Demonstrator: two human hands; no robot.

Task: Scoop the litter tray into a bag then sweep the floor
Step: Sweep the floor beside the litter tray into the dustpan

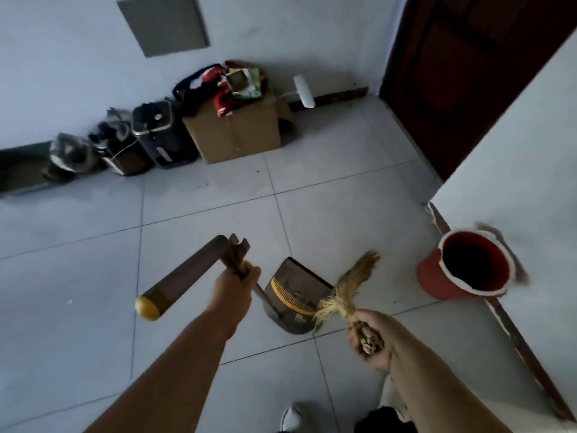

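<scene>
My left hand (239, 284) grips the upright stem of a long-handled dustpan; its brown grip with a yellow end cap (181, 278) sticks out to the left. The dark dustpan (290, 295) with a yellow comb strip rests on the tiled floor between my hands. My right hand (370, 337) is closed around the bound end of a short straw hand broom (349, 287), whose bristles point up and away, just right of the pan. A red bucket lined with a black bag (468, 265) stands at the right by the wall corner.
Along the far wall sit a cardboard box (234, 132) piled with clothes and bags, a dark bin (159, 132), smaller bins and bags (71, 154) to its left, and a white brush (304, 90). A dark wooden door (462, 73) is at the upper right. My shoe (292, 418) shows below.
</scene>
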